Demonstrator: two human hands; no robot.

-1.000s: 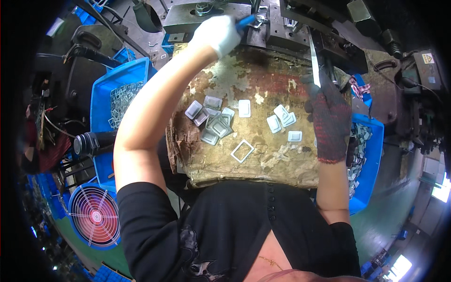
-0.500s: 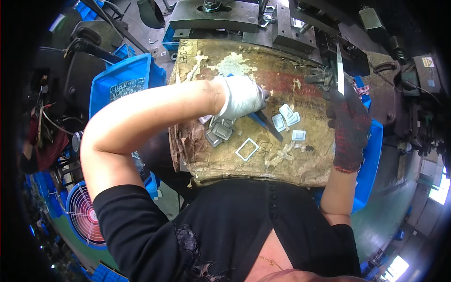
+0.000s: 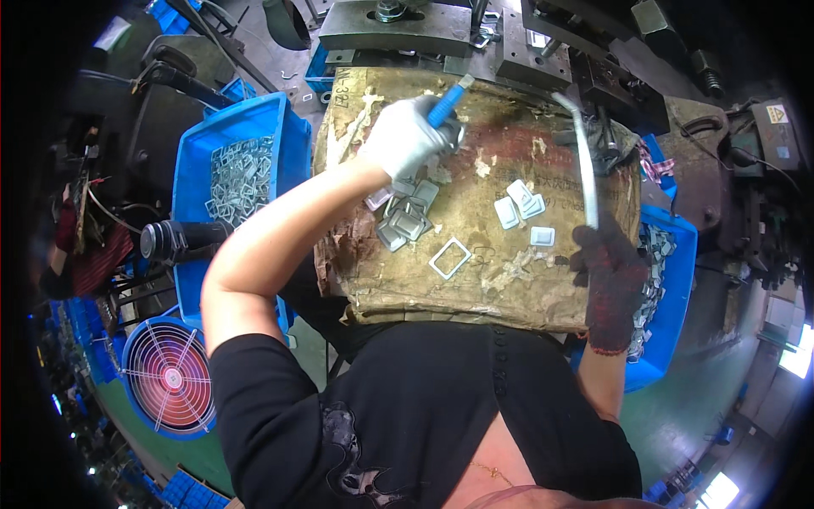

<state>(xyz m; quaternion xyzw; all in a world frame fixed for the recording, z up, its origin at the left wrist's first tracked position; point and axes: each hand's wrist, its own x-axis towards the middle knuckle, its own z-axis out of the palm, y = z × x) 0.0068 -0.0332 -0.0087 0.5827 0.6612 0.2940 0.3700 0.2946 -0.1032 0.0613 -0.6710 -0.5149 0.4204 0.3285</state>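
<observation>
My left hand (image 3: pixel 409 140), in a white glove, is closed around a blue-handled tool (image 3: pixel 449 103) above the far left of the worn board. The tool's metallic end points up and right; its other end is hidden. My right hand (image 3: pixel 609 280), in a dark red-and-black glove, grips a long thin pale metal rod (image 3: pixel 587 161) with a bent far tip, over the board's right edge. Below my left hand lies a heap of shallow rectangular metal pieces (image 3: pixel 408 220). A few similar pieces (image 3: pixel 520 204) sit right of centre, one piece (image 3: pixel 543 237) apart. A rectangular frame (image 3: pixel 449 258) lies nearer me.
The paper-covered board (image 3: pixel 475 297) spans the front of a metal press (image 3: pixel 398 30). A blue bin of small metal frames (image 3: pixel 191 170) stands left, another blue bin (image 3: pixel 678 288) right. A grey glove (image 3: pixel 606 140) lies far right; a fan (image 3: pixel 170 377) stands lower left.
My left hand has moved up and left, and its blue-handled tool now points away from me. My right hand has come nearer me with the rod. The metal pieces on the board look unchanged.
</observation>
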